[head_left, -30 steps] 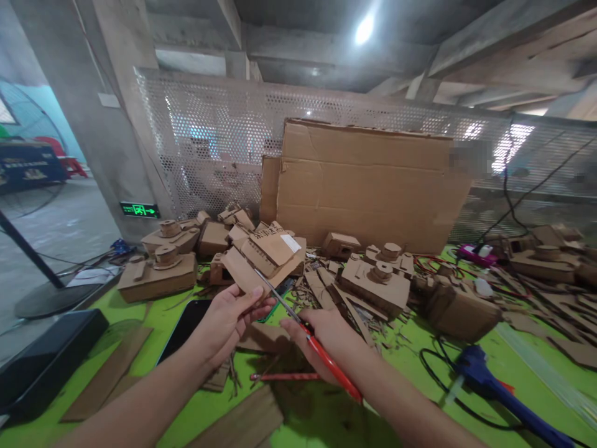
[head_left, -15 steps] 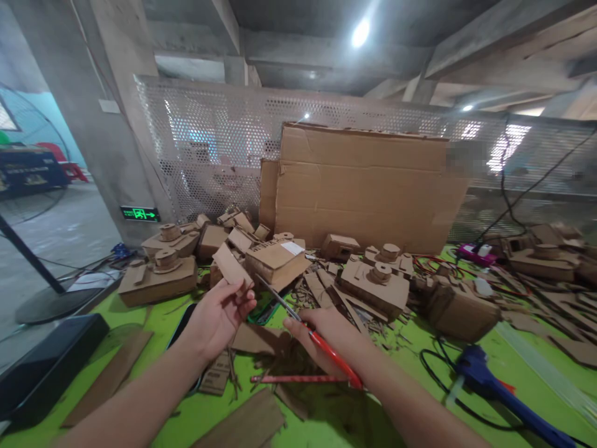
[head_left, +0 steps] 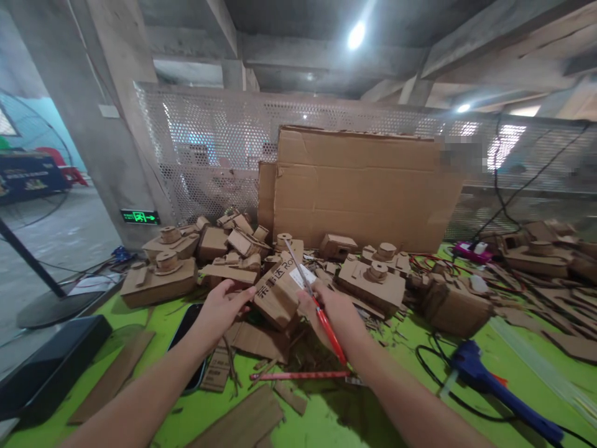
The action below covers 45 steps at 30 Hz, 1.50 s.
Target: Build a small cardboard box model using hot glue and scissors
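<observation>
My right hand is closed round red-handled scissors, their blades pointing up and away. Just left of it, a cardboard box with printed letters and a white label sits tilted. The fingertips of my left hand are at the box's left edge, with the fingers apart; whether they press on it is hard to tell. A flat cardboard strip lies behind my left hand, on top of other cardboard pieces. Below both hands a red patterned pencil-like stick lies on the green table.
Cardboard camera-like models stand left and right. A phone and black case lie left. A blue glue gun with its cable lies right. Behind stands a large cardboard sheet.
My left hand has let go of the cardboard strip, which now lies behind it. The lettered box has turned and come nearer, between my hands. The scissors now point more upward.
</observation>
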Motion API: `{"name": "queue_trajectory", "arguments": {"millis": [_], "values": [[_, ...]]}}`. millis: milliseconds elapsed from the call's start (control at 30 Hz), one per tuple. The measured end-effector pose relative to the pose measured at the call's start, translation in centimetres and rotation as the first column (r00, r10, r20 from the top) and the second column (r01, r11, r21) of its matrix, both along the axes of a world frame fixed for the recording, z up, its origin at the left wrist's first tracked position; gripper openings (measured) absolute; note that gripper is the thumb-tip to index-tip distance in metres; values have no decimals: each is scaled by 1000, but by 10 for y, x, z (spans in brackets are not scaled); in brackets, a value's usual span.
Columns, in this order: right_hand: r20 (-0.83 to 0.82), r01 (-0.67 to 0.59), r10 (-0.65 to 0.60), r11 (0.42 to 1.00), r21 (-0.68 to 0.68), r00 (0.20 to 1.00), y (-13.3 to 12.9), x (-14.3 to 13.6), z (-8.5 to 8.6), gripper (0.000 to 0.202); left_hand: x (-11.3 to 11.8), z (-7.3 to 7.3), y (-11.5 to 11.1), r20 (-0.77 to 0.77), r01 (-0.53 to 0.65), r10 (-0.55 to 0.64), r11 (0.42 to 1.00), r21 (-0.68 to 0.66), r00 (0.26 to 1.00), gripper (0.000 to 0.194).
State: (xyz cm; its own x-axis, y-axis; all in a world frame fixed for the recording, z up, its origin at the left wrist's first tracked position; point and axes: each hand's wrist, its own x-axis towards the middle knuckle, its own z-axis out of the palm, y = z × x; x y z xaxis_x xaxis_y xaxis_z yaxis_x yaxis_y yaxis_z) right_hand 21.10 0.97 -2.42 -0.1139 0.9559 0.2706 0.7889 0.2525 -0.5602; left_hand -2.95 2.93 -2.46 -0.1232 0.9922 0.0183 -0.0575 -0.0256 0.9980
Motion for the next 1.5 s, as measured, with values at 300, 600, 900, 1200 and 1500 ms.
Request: {"name": "queue_trajectory", "arguments": {"millis": [300,600,900,1200,1500], "values": [[-21,104,-105,994,-9,994,24,10,-16,56,-2,-11,1,-444,136,-128,991,-13,887,67],[-168,35,-7,986,163,986,14,7,-19,52,1,0,-7,-240,263,-257,965,-7,936,54],[-250,-93,125,986,136,960,14,4,-13,32,-3,18,-3,467,66,-118,990,126,877,50],[-165,-279,298,952,129,940,-2,-2,7,27,0,18,-6,487,0,-105,978,210,867,47],[-126,-230,245,966,119,961,0,-1,1,27,2,9,-6,448,33,-115,982,188,887,51]]}}
